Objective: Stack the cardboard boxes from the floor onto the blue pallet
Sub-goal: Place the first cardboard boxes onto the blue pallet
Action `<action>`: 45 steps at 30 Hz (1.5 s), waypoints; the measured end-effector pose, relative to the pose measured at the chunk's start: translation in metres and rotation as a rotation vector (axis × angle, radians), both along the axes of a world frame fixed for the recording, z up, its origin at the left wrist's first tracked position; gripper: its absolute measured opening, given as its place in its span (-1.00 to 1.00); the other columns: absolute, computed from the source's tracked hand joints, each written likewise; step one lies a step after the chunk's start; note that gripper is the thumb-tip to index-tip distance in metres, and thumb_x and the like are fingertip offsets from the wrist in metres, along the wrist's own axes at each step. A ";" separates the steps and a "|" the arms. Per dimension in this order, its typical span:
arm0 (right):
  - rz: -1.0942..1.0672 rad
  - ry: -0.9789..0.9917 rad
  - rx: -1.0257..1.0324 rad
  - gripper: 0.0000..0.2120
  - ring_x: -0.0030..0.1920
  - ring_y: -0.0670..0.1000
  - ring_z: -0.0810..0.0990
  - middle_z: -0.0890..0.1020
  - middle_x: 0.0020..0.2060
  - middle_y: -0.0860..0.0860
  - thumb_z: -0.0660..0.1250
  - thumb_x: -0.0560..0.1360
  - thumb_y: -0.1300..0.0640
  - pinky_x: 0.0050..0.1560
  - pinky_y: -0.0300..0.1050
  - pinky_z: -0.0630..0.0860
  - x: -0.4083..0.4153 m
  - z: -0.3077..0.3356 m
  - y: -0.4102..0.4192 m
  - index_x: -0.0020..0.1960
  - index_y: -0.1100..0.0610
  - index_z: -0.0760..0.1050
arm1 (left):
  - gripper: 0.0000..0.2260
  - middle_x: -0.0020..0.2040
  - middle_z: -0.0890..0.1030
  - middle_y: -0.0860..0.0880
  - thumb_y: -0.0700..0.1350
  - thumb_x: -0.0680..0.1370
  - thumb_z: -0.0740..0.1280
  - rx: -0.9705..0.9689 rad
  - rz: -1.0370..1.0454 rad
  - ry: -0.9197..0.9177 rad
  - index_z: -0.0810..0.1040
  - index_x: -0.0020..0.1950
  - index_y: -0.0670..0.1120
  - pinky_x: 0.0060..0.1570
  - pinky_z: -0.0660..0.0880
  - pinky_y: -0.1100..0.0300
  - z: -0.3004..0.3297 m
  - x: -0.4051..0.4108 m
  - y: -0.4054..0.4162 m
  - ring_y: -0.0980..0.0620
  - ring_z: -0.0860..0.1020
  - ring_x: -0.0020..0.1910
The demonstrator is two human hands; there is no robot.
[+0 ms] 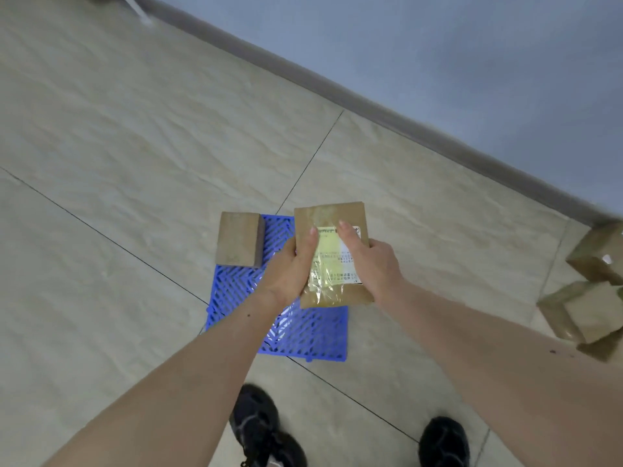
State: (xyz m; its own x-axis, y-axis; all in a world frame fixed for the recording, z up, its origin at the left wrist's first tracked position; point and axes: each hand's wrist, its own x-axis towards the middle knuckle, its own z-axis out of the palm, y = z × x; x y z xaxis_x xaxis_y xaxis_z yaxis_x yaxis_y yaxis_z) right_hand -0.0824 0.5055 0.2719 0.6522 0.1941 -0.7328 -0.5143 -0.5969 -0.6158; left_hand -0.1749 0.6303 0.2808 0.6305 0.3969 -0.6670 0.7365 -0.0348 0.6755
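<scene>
We hold one cardboard box (332, 254) in both hands above the blue pallet (303, 328), which lies flat on the tiled floor (135, 146). Our left hand (291, 267) grips the box's left edge, thumb laid over the top face and the other fingers curled under it. Our right hand (372, 261) grips the right edge the same way, its thumb pressing on the shipping label (332, 261), a pale yellow and white sheet under glossy tape. The held box covers the pallet's 1 o'clock corner from our view; whether it touches the pallet we cannot tell.

A second box (240, 239), plain and brown, already sits on the pallet at its 11 o'clock corner, apart from the held one. Off at 3 o'clock from the pallet, well apart from it, a loose heap of more boxes (590, 298) rests on the floor close to the grey skirting (404, 119) of the wall. At 6 o'clock, near the pallet's closest edge, stand our two black shoes (259, 429).
</scene>
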 end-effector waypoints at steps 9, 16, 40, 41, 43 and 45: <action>-0.141 0.085 0.015 -0.39 -0.10 0.10 0.73 0.74 -0.16 0.05 0.39 0.28 -0.48 0.12 0.14 0.63 -0.024 -0.099 0.084 -0.16 0.09 0.66 | -0.18 0.11 0.62 -0.05 0.55 0.38 0.01 0.335 -0.142 0.108 0.51 0.27 -0.06 0.16 0.51 -0.12 -0.082 -0.001 0.093 -0.09 0.58 0.14; -0.088 0.060 0.013 -0.19 0.00 0.06 0.68 0.69 -0.02 -0.02 0.31 0.16 -0.60 0.14 0.11 0.62 -0.011 -0.195 0.117 0.08 0.03 0.61 | -0.28 0.34 0.46 -0.10 0.41 0.47 0.27 0.657 -0.219 0.196 0.46 0.35 -0.14 0.28 0.38 -0.05 -0.169 0.016 0.131 -0.11 0.38 0.39; -0.094 -0.053 -0.163 0.25 0.38 0.20 0.45 0.51 0.35 0.10 0.00 0.03 -0.70 0.31 0.26 0.46 -0.013 -0.289 0.158 0.45 0.11 0.39 | -0.41 0.26 0.43 -0.11 0.34 0.49 0.32 0.950 -0.261 0.177 0.45 0.28 -0.10 0.17 0.41 0.01 -0.249 0.017 0.136 -0.11 0.40 0.29; -0.076 -0.055 -0.179 0.28 0.41 0.20 0.42 0.47 0.39 0.11 -0.02 0.03 -0.69 0.33 0.26 0.44 -0.013 -0.281 0.156 0.50 0.12 0.32 | -0.41 0.27 0.42 -0.11 0.34 0.50 0.31 0.941 -0.266 0.188 0.45 0.29 -0.10 0.18 0.40 0.00 -0.247 0.017 0.135 -0.11 0.39 0.30; -0.033 -0.084 -0.193 0.21 0.44 0.19 0.38 0.42 0.43 0.12 0.03 0.15 -0.67 0.36 0.26 0.41 -0.011 -0.269 0.149 0.53 0.13 0.26 | -0.43 0.29 0.42 -0.11 0.32 0.52 0.30 0.905 -0.254 0.207 0.45 0.30 -0.10 0.21 0.39 -0.02 -0.240 0.017 0.134 -0.11 0.39 0.32; 0.048 -0.133 -0.211 0.01 0.45 0.18 0.37 0.40 0.45 0.12 0.12 0.36 -0.58 0.37 0.25 0.39 -0.009 -0.255 0.135 0.54 0.14 0.27 | -0.48 0.28 0.42 -0.09 0.27 0.53 0.31 0.865 -0.233 0.199 0.45 0.29 -0.10 0.20 0.42 -0.04 -0.227 0.018 0.132 -0.12 0.43 0.29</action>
State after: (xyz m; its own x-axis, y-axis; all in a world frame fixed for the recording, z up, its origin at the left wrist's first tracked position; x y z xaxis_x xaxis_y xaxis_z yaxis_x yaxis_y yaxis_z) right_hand -0.0916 0.6405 0.0170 0.7396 0.0786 -0.6685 -0.4051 -0.7411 -0.5354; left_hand -0.1574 0.7626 0.0536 0.6626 0.6857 -0.3013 0.7474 -0.6315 0.2064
